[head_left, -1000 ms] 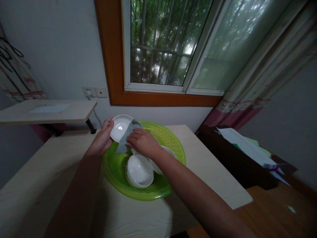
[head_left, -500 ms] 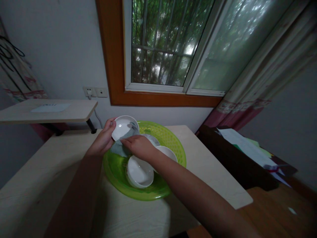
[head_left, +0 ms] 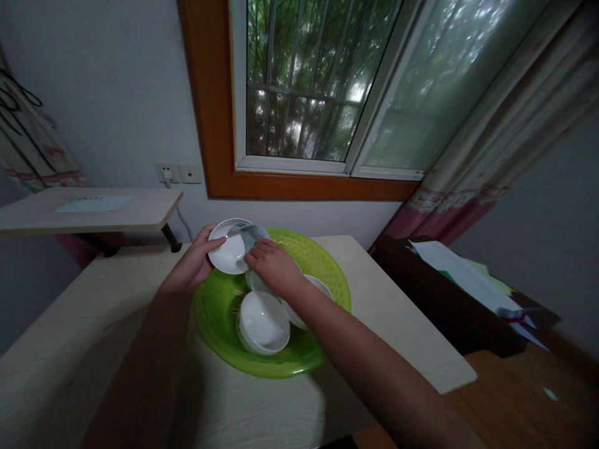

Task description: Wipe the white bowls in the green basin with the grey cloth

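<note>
My left hand [head_left: 196, 259] grips a white bowl [head_left: 230, 254] by its left side, thumb over the rim, tilted so its inside faces me. With fingers closed, my right hand [head_left: 272, 265] holds a grey-green cloth [head_left: 253, 236] against the bowl's right inner side. Below both hands is a green plastic basin [head_left: 219, 330]. Inside it sit a white bowl [head_left: 264, 321] at the front, another white bowl [head_left: 318, 285] partly behind my right wrist, and a further bowl [head_left: 255, 282] mostly hidden by my right hand. Thin sticks like chopsticks [head_left: 238, 292] show at the basin's left.
The basin stands on a pale wooden table [head_left: 384, 312]. A raised shelf [head_left: 140, 212] with a paper on it is at the left. Behind are a wall socket [head_left: 178, 173] and a window with an orange-brown frame [head_left: 299, 188]. Papers [head_left: 468, 274] lie on dark furniture at the right.
My right hand and the cloth have moved right and up across the bowl, and the cloth no longer hangs over the basin's left. The held bowl has turned slightly, its left thumb further over the rim.
</note>
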Motion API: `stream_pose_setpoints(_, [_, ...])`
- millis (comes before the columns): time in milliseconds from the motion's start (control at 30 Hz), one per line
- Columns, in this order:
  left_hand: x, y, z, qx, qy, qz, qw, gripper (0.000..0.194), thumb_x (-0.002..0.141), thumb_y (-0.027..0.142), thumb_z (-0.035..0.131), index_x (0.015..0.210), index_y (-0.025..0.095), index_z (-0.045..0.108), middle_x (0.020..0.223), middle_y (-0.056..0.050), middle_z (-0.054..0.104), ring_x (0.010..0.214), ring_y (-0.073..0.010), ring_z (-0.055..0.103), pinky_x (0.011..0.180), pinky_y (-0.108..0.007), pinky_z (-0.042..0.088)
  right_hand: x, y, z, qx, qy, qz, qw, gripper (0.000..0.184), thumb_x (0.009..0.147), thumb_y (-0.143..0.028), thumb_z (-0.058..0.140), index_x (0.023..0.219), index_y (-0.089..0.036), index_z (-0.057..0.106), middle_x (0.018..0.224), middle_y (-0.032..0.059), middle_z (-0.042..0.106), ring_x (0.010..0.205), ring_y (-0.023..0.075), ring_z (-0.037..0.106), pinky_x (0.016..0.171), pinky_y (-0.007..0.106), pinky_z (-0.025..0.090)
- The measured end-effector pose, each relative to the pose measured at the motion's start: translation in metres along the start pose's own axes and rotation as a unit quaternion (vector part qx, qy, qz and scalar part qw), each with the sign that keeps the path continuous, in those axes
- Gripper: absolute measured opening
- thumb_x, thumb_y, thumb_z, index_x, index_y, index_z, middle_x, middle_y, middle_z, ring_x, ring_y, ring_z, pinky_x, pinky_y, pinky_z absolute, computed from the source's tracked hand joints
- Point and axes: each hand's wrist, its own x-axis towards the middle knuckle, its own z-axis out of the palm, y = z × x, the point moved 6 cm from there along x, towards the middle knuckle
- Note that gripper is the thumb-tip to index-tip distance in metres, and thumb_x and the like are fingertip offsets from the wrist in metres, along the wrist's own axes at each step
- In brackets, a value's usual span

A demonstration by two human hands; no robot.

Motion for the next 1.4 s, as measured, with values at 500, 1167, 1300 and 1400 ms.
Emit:
stream_pose_setpoints(500, [0.001,0.001,0.004,0.026,-0.014,0.03,0.999,0.047,0.091,0.043,0.071,0.133,0.025,0.059,0.123,-0.007,0.068,0.096,-0.017,0.066,0.079,-0.025,0.052,-0.001,-0.005,0.012,0.049,-0.014,0.003,0.999,0.009,0.096,-0.014,0.062,0.097,-0.011,0.07,0.098,0.0135,0.075,0.1,0.0243,0.067,0.111,0.041,0.04])
stream_pose_setpoints(1167, [0.0,-0.005,0.007,0.067,-0.041,0.019,0.997,0.051,0.091,0.05,0.068,0.135,0.027,0.055,0.129,-0.007,0.064,0.113,-0.0189,0.063,0.093,-0.026,0.052,0.006,-0.032,0.027,0.14,0.02,0.036,0.989,0.083,0.099,-0.062,0.051,0.154,-0.001,0.037,0.165,0.0279,0.028,0.155,0.0369,0.028,0.122,0.054,0.033])
stream_pose_setpoints(1300, [0.002,-0.004,0.006,0.068,-0.028,0.025,0.997,0.05,0.09,0.05,0.069,0.13,0.024,0.057,0.127,-0.007,0.065,0.105,-0.0179,0.064,0.085,-0.025,0.052,0.007,-0.024,0.024,0.095,-0.024,0.083,0.992,0.086,0.096,-0.056,0.061,0.151,0.005,0.04,0.163,0.0345,0.024,0.147,0.0435,0.04,0.113,0.054,0.042])
stream_pose_setpoints(1400, [0.003,-0.003,0.004,0.066,-0.014,0.032,0.997,0.049,0.09,0.05,0.069,0.13,0.024,0.057,0.12,-0.007,0.066,0.094,-0.0169,0.063,0.076,-0.024,0.051,0.007,-0.023,0.018,0.068,-0.043,0.087,0.993,0.078,0.096,-0.054,0.062,0.144,0.006,0.049,0.157,0.0364,0.037,0.133,0.0405,0.056,0.11,0.05,0.045])
